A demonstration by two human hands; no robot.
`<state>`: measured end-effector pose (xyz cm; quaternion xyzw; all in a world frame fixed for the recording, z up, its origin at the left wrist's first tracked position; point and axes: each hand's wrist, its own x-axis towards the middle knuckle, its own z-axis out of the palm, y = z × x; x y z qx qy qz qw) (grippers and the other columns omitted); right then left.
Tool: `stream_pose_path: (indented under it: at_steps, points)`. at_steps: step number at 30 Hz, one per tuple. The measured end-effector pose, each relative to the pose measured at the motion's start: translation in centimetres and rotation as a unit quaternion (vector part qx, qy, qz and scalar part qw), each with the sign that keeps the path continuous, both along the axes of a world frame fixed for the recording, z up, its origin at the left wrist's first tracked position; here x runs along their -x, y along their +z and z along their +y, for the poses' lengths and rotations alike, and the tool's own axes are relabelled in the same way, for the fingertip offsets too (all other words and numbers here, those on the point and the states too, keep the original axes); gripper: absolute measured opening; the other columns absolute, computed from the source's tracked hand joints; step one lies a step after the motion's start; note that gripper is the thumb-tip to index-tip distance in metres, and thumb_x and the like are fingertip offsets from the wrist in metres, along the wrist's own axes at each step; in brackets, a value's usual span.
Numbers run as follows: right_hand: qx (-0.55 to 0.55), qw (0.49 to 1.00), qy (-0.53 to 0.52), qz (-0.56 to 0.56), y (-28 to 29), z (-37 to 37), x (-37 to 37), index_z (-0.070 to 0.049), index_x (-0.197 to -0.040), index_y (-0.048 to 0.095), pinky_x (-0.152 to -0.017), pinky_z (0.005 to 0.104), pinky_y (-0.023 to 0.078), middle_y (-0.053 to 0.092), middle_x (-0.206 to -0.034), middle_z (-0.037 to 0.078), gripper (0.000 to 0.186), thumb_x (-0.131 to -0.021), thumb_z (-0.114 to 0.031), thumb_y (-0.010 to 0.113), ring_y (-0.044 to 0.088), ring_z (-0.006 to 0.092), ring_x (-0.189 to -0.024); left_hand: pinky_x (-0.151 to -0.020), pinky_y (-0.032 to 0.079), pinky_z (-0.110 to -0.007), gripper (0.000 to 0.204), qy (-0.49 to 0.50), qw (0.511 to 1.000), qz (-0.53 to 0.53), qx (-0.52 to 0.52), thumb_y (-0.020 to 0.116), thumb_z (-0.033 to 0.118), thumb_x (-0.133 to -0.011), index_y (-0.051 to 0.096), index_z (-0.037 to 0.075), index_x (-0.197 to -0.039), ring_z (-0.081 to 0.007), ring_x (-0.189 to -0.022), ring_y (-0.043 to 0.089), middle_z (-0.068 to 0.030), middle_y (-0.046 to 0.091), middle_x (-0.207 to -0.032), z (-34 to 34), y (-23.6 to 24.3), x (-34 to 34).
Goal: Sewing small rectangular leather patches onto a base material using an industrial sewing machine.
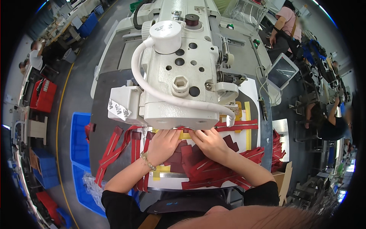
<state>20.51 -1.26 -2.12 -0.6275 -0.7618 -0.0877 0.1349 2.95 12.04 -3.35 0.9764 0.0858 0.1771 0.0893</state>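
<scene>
Pressing flat, open, both the left hand (163,144) and right hand (207,142) hold red zipper pieces (190,160) under the sewing machine (179,76).

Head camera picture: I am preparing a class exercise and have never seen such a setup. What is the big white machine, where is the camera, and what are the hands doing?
The camera sits on the worker's head and looks down, so edges bend. The big white block is an industrial sewing machine on a grey table. The left hand and right hand press flat on dark red fabric pieces just under the machine's front. Red zipper strips lie spread around, and blue bins stand left of the table.
</scene>
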Motion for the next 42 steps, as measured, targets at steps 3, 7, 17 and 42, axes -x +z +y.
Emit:
stream_pose_path:
  at_steps: [3, 7, 17, 42]
  points:
    - [0.01, 1.0, -0.01, -0.017, 0.1, -0.1, 0.4, 0.002, -0.11, 0.059, -0.082, 0.0312, 0.045, 0.055, -0.104, 0.013, 0.037, -0.076, -0.013, 0.055, 0.056, 0.0244, -0.099, -0.085, 0.045, -0.038, 0.041, 0.016, 1.0, -0.012, 0.01, 0.067, 0.017, -0.078, 0.057, 0.0, -0.114, -0.0254, -0.091, 0.057, -0.01, 0.06, -0.098, 0.1, -0.8, 0.2]
    - [-0.003, 1.0, -0.008, -0.003, -0.3, -0.1, 0.4, 0.002, -0.11, 0.059, -0.082, 0.0315, 0.045, 0.055, -0.104, 0.013, 0.037, -0.076, -0.013, 0.055, 0.056, 0.0244, -0.1, -0.084, 0.044, -0.038, 0.04, 0.025, 0.999, -0.022, 0.012, 0.066, 0.018, -0.079, 0.058, 0.002, -0.115, -0.0251, -0.09, 0.056, -0.0098, 0.059, -0.098, 0.0, -0.9, 0.3]
    - [-0.016, 1.0, -0.021, 0.0, -0.6, -0.1, 0.2, 0.0, -0.11, 0.06, -0.08, 0.0303, 0.045, 0.056, -0.102, 0.011, 0.036, -0.076, -0.013, 0.055, 0.056, 0.0228, -0.096, -0.08, 0.043, -0.036, 0.035, 0.038, 0.99, 0.028, -0.132, 0.056, 0.018, -0.083, 0.061, 0.008, -0.116, -0.0182, -0.086, 0.056, -0.0031, 0.058, -0.091, -0.7, -0.2, -0.5]
    - [-0.024, 1.0, -0.018, 0.008, -0.8, 0.0, 0.1, -0.001, -0.109, 0.06, -0.079, 0.0306, 0.046, 0.055, -0.1, 0.009, 0.034, -0.077, -0.013, 0.055, 0.056, 0.023, -0.096, -0.076, 0.047, -0.036, 0.037, 0.012, 0.996, 0.025, -0.089, 0.058, 0.018, -0.084, 0.06, 0.007, -0.119, -0.024, -0.086, 0.055, -0.0078, 0.054, -0.089, -0.3, -0.6, -0.7]
